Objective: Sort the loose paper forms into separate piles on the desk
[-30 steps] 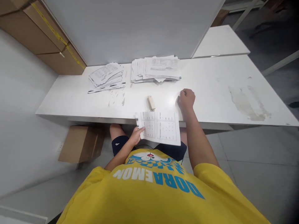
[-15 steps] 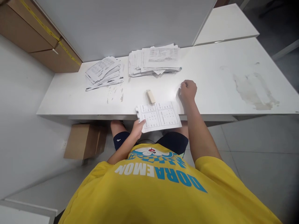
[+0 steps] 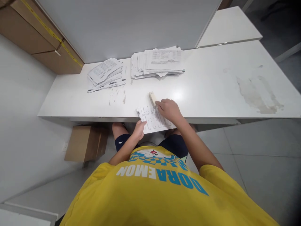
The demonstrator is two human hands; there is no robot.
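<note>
My left hand (image 3: 139, 130) grips the left edge of a printed sheet (image 3: 152, 120), its thumb on top. Boxes of small text cover the sheet, and its left edge looks ragged. The paper reaches over the table's front edge, its far side close against a small cream stapler (image 3: 152, 98). My right hand (image 3: 169, 110) is closed, with the fingertips on the stapler's near end. It covers the right part of the sheet. Whether the paper lies in the stapler's jaws is hidden.
Two stacks of printed papers, a left one (image 3: 104, 73) and a larger one (image 3: 160, 64), lie on the white table (image 3: 207, 88) by the grey panel. Cardboard boxes (image 3: 68, 59) stand at the left, with another box (image 3: 81, 142) below. A stain (image 3: 256, 94) marks the right side.
My right hand has moved left and toward me from the tabletop to the stapler and now covers part of the sheet. My left hand keeps its grip on the paper.
</note>
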